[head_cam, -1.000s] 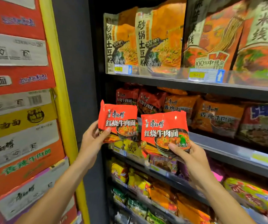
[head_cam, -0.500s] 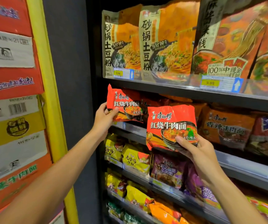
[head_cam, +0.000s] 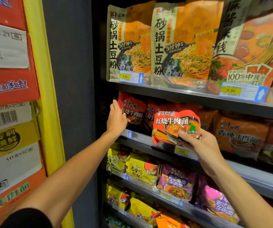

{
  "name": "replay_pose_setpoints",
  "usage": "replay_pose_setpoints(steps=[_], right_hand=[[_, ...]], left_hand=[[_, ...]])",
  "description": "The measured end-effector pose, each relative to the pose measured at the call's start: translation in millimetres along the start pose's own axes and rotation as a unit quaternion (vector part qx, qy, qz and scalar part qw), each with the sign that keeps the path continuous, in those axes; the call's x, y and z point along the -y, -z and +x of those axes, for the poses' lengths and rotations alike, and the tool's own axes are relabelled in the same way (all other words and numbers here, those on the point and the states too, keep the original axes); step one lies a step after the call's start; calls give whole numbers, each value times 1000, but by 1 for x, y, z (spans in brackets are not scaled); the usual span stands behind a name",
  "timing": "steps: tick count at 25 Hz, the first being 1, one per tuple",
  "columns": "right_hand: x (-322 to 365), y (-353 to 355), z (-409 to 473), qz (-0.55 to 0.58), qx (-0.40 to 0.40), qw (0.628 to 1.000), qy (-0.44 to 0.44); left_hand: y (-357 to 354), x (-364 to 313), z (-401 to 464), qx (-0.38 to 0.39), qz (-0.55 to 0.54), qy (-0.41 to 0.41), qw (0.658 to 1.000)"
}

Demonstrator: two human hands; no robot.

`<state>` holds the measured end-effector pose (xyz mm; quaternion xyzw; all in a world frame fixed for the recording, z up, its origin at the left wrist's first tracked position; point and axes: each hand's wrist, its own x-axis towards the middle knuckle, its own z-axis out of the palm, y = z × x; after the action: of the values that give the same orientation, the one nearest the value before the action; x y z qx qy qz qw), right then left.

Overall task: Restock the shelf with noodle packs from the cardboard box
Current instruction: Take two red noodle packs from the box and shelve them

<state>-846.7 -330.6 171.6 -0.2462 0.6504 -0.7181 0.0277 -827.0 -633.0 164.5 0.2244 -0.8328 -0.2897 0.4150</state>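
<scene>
My left hand reaches to the far left end of the second shelf and grips a red noodle pack by its left edge, thumb on its front. That pack stands upright inside the shelf against another red pack. My right hand holds a second red noodle pack from below. It sits in front of the shelf edge, face towards me and slightly tilted. No open cardboard box is in view.
Orange noodle packs fill the second shelf to the right. Tall orange bags stand on the shelf above, yellow packs and purple packs on the shelves below. Stacked printed cartons and a yellow post stand at left.
My left hand has moved up and into the second shelf, standing its red pack at the left end. My right hand has risen with its pack towards the same shelf.
</scene>
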Motion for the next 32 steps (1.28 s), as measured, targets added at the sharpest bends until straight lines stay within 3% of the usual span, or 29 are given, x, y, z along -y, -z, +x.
replay_pose_setpoints(steps=[3,11,13,16,20,23,27,32], right_hand=[[-2,-15,18,-21,-9,1000,-8],[-18,-58,69,-196,-25,977,-81],[-18,-64,74,-298,-4,951,-83],[-9,-67,82,-461,39,884,-70],[1,-63,82,-560,61,824,-57],[-2,-53,81,-546,58,835,-35],[1,-45,82,-500,63,862,-54],[-5,-52,80,-505,67,860,-39]], left_hand=[[-3,-8,7,-17,104,-5,994],[-8,-10,-1,-52,131,-69,988],[-7,-2,-8,-55,104,-112,987],[-5,9,-20,-21,104,-170,980],[2,20,-25,-13,143,-199,969],[1,25,-27,17,164,-202,965],[-9,24,-30,90,126,-139,978],[-15,5,-14,152,182,-84,968]])
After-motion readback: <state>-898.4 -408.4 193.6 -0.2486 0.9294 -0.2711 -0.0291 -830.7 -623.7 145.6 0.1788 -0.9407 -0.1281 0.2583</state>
